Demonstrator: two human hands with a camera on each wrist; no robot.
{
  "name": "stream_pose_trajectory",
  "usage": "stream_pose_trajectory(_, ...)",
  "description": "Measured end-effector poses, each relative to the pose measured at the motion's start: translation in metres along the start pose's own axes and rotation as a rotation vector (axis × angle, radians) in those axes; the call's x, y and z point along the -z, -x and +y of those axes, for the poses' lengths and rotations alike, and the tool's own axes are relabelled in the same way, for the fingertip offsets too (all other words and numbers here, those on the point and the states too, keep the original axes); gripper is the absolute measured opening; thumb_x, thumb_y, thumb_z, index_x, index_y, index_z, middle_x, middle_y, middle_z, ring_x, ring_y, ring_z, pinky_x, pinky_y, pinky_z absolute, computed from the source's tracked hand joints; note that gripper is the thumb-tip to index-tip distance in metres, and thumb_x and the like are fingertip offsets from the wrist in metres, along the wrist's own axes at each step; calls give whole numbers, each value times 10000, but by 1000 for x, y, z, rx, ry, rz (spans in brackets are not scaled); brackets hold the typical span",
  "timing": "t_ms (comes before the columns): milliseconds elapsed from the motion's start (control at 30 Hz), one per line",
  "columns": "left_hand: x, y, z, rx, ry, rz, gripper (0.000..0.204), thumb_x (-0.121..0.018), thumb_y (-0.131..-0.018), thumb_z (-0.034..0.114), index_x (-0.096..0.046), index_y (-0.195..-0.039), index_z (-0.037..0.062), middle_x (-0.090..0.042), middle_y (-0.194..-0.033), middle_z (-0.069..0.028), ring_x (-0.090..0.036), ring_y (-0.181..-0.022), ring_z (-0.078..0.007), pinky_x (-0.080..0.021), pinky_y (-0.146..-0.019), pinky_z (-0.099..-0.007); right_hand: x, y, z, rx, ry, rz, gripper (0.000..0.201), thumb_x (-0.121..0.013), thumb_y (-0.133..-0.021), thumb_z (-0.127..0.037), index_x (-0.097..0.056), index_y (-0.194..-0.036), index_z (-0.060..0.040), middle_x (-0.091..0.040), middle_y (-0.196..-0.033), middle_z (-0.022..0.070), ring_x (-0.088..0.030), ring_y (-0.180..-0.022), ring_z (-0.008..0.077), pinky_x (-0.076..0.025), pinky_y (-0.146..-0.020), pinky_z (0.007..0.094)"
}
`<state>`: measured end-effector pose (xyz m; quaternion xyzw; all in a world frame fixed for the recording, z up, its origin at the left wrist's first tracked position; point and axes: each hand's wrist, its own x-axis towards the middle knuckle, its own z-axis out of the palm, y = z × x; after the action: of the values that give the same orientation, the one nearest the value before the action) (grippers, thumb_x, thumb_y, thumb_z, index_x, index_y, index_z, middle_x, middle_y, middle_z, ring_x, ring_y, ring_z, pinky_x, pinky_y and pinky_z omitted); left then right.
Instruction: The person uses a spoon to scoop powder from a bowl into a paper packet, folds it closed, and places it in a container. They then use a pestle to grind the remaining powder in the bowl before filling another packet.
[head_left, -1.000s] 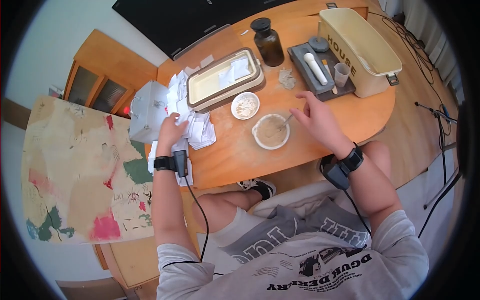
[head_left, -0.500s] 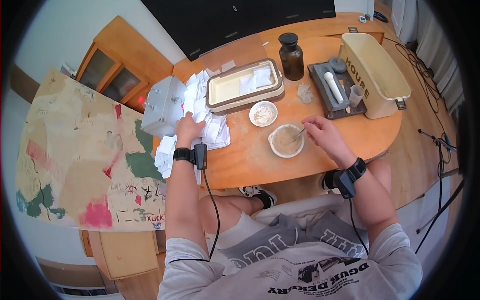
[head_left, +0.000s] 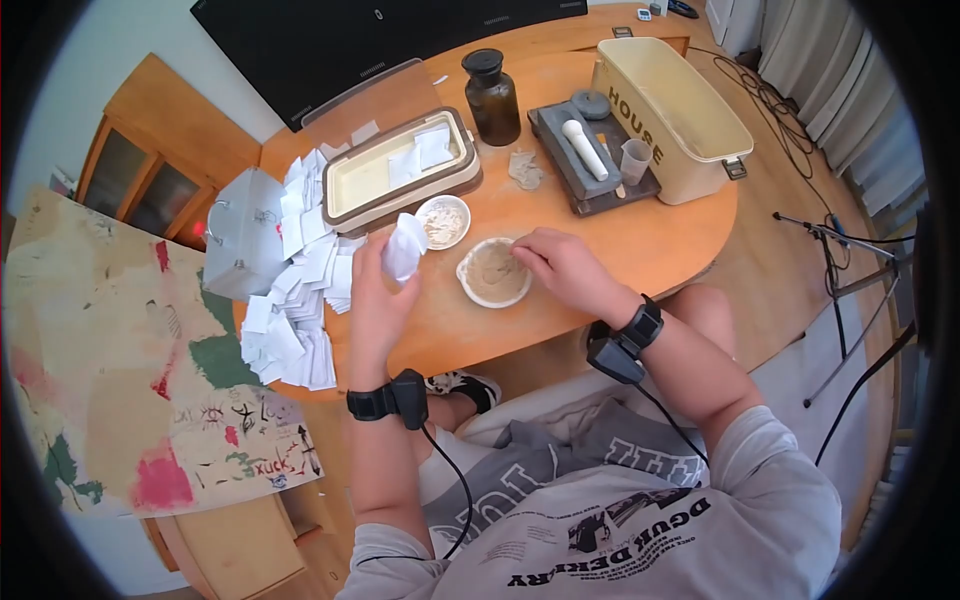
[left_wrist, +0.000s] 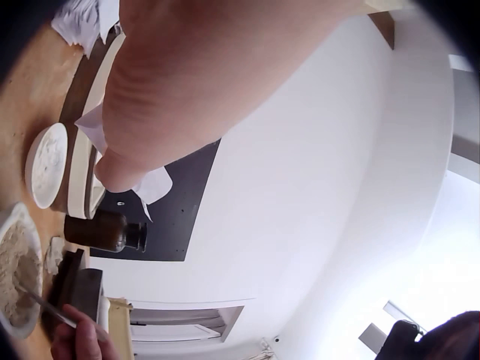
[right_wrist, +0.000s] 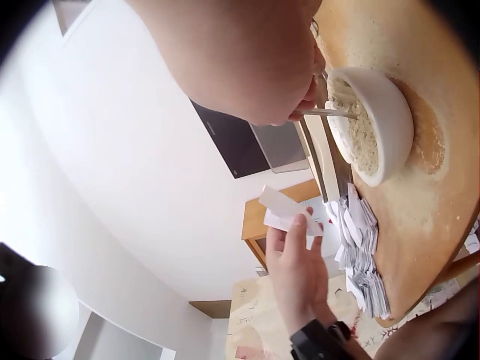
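A folded white paper packet is held between the thumb and fingers of the left hand, left of the bowls. The right hand pinches the handle of a thin metal spoon, whose lower end rests in the tan powder of a white mortar-like bowl. Behind that bowl stands a smaller white dish with pale powder. Many white paper packets lie heaped beyond the left hand, beside a silver case.
A cream tray with brown rim holds papers. Behind stand a dark glass jar and a grey stone block with a white pestle. A clear cup and a cream HOUSE bin are at the right; crumpled material lies between.
The left hand has lifted a packet from the heap and moved right toward the bowls. The right hand has come closer over the bowl and now pinches the spoon. The head view has shifted.
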<state>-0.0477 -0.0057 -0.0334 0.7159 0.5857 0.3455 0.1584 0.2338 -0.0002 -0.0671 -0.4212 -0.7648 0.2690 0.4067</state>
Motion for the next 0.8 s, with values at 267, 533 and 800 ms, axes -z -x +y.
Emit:
stream_pose_trajectory(267, -13, 13, -11, 13, 78, -11, 526, -768, -820, 111, -556, -1291, 10, -580, -1152, -153, -588, -1100, -312, -472, -971, -381, 23, -9, -18, 5, 24, 29, 101, -612, -957, -46, -666, -1024, 7, -640, -886, 166, -629, -813, 341, -517, -735, 392)
stream_pose_trajectory(533, -11, 15, -10, -39, 75, -34, 541, -761, -836, 141, -528, -1301, -10, -562, -1200, -189, -571, -1126, -378, -473, -970, -425, 14, -24, -2, 155, 62, -77, 93, -617, -933, -8, -655, -1016, 8, -637, -904, 161, -625, -808, 342, -521, -726, 397)
stream_pose_trajectory(800, -10, 19, -9, -36, 97, -49, 534, -759, -838, 148, -529, -1296, -4, -553, -1207, -184, -571, -1114, -376, -476, -960, -423, 17, -18, -7, 42, 211, -131, 88, -602, -943, -43, -655, -992, 8, -649, -904, 177, -638, -833, 363, -528, -736, 407)
